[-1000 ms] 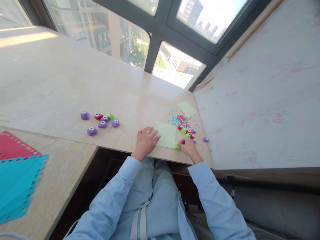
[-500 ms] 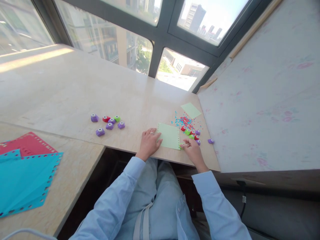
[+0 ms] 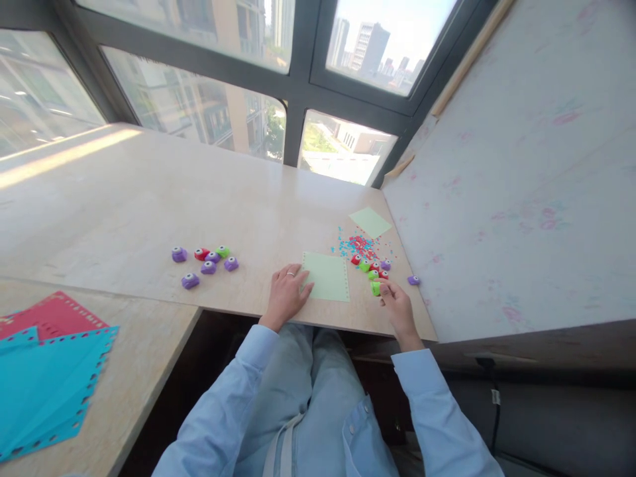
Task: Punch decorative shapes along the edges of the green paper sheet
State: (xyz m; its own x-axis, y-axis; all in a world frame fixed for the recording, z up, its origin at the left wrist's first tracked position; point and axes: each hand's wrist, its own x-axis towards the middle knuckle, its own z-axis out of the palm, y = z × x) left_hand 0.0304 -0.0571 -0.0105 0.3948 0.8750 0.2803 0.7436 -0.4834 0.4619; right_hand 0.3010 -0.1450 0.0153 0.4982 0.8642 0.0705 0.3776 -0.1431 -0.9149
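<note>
A pale green sheet of paper (image 3: 325, 277) with small punched holes along its left and right edges lies near the table's front. My left hand (image 3: 288, 293) rests at its left edge, fingers spread, thumb on the paper. To the right of the sheet, my right hand (image 3: 396, 306) grips a green craft punch (image 3: 375, 289) between thumb and fingers, apart from the paper. Just behind that hand sit several more punches in a cluster, among them a red punch (image 3: 356, 260) and a purple punch (image 3: 385, 265).
Red and blue paper bits (image 3: 362, 246) are scattered behind the cluster, beside another pale green sheet (image 3: 370, 222). A lone purple punch (image 3: 414, 280) sits near the wall. Several punches (image 3: 209, 267) stand left. Punched blue paper (image 3: 59, 391) and red paper (image 3: 64, 311) lie far left.
My right hand has moved right, away from the sheet's right edge, with the green punch now plainly visible in it. My left hand stays at the paper. The camera view has shifted somewhat.
</note>
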